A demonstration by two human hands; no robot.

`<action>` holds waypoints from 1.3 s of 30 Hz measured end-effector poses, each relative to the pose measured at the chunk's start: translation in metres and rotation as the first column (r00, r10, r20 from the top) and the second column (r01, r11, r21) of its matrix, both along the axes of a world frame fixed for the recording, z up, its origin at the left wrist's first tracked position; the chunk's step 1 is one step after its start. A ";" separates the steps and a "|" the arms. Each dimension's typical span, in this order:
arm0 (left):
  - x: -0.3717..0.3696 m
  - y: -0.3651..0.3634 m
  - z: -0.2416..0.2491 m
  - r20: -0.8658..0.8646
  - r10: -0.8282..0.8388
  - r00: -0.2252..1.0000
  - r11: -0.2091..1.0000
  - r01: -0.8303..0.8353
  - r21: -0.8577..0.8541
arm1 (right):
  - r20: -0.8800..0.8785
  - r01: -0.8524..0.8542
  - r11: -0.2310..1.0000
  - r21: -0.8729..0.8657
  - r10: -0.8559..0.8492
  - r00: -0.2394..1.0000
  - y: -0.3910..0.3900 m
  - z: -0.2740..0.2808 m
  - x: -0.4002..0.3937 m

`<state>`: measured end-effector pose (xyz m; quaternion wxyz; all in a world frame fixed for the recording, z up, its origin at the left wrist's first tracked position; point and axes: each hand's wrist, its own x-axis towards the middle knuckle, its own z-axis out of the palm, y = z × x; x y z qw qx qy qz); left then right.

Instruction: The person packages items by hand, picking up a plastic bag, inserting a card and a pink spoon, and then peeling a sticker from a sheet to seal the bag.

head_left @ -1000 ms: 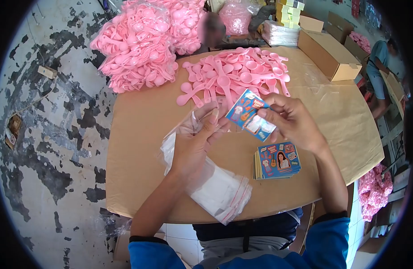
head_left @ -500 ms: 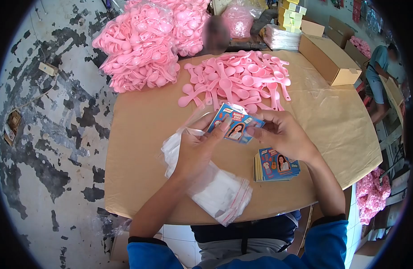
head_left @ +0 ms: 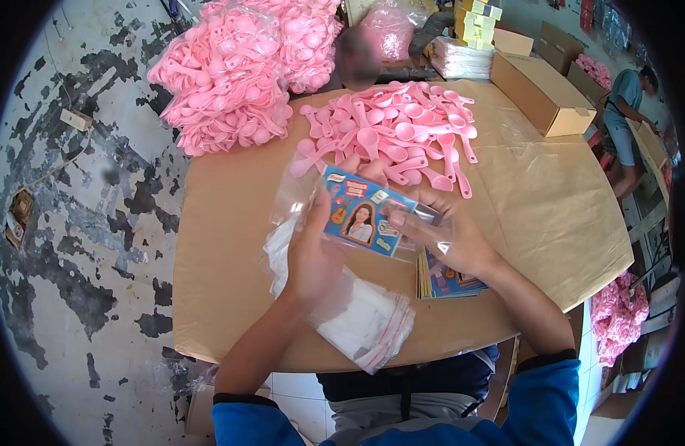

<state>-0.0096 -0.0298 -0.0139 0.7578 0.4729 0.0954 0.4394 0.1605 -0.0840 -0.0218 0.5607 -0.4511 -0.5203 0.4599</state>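
Observation:
A blue printed card (head_left: 361, 221) with a portrait and a guitar picture is held up over the table between my hands. My left hand (head_left: 312, 249) grips its left end, thumb on the face and fingers behind. From the right, my right hand (head_left: 457, 234) pinches the other end with the thumb on top. Clear plastic (head_left: 431, 214) shows around the card's right end, and more of it hangs by my left fingers. Beneath my left wrist lies a stack of clear plastic bags (head_left: 368, 320). A pile of similar cards (head_left: 450, 279) sits partly hidden below my right hand.
Loose pink spoons (head_left: 405, 132) are heaped at the table's back, beyond my hands. Large bags of pink spoons (head_left: 223, 82) stand at the back left. A cardboard box (head_left: 543, 93) rests at the back right. Another person (head_left: 625, 119) is at the far right.
The card has shifted left and toward me, turned more face up, with clear plastic now showing around its right end. My right hand has come lower, covering part of the card pile.

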 end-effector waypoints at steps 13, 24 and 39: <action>-0.005 0.001 -0.012 -0.010 0.243 0.970 0.941 -0.233 0.243 | 0.237 -0.072 0.997 0.027 0.063 0.969 0.008 0.013 0.049; -0.007 0.018 -0.008 -0.075 0.394 0.916 0.897 -0.365 0.249 | 0.951 0.219 0.963 0.157 -0.207 0.230 0.023 -0.040 0.135; -0.004 0.015 -0.013 0.005 0.203 0.979 0.976 -0.203 0.072 | 0.590 -0.122 0.992 0.002 0.097 0.802 -0.025 0.049 0.056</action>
